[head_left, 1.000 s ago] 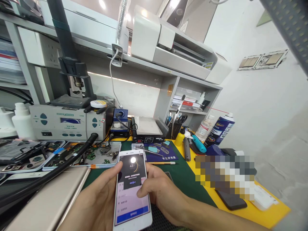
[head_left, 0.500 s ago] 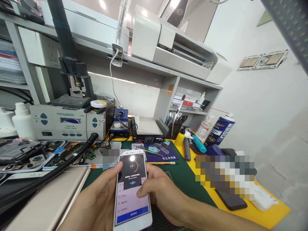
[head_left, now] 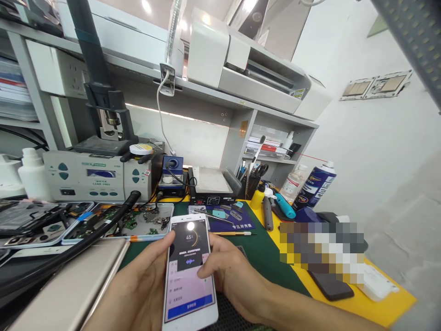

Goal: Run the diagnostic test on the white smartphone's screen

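A white smartphone (head_left: 191, 287) is held upright, leaning back, between my two hands above the green mat (head_left: 289, 276). Its lit screen shows a dark pop-up with 45%, a small waveform and a blue button along the bottom. My left hand (head_left: 146, 266) grips the left edge, thumb beside the upper side and the other fingers hidden behind. On the opposite edge, my right hand (head_left: 234, 273) is closed around the phone, its thumb over the middle right of the screen. Whether that thumb presses the glass, I cannot tell.
Trays of circuit boards (head_left: 120, 220) and a hot-air station (head_left: 93, 177) stand at left, a black hose (head_left: 99, 234) crossing in front. Behind the phone are a tweezers (head_left: 213, 214), blades (head_left: 236, 214) and a hot plate (head_left: 212, 181). A dark phone (head_left: 332, 287) lies at right.
The waveform on the screen has a different shape. My right thumb has shifted very slightly, and a small green mark shows near it on the screen.
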{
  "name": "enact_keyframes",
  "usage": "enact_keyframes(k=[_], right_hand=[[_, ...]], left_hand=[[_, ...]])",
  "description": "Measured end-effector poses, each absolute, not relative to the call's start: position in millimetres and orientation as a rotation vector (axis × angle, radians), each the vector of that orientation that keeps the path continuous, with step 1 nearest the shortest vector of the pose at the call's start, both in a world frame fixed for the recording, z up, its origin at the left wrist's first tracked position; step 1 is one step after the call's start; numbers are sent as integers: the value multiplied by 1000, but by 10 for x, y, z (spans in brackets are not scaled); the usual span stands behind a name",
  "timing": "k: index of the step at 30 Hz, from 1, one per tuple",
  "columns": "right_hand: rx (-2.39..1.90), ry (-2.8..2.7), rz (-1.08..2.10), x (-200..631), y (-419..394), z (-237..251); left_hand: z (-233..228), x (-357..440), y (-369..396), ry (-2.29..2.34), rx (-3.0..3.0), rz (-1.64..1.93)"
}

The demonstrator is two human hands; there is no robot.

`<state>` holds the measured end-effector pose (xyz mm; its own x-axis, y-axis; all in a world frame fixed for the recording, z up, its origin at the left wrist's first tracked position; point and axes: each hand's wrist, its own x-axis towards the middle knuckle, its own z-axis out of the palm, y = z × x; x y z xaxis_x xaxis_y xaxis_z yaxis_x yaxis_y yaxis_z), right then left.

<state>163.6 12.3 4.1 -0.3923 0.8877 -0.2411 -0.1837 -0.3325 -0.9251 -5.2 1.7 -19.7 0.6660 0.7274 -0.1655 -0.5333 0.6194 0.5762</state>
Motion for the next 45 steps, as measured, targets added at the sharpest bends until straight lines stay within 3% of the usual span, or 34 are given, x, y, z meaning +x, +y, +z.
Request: enact_keyframes(k=[4, 13, 45], right_hand=[[-1049, -1101, 1810, 1639, 120, 49], [-1042, -1115, 1810, 1637, 127, 23], [-962, -1156, 1827, 1639, 115, 53]], left_hand=[[47, -10, 23, 598, 582, 690], [-211, 2, 81, 639, 536, 752], [-123, 100, 79, 718, 558, 770]])
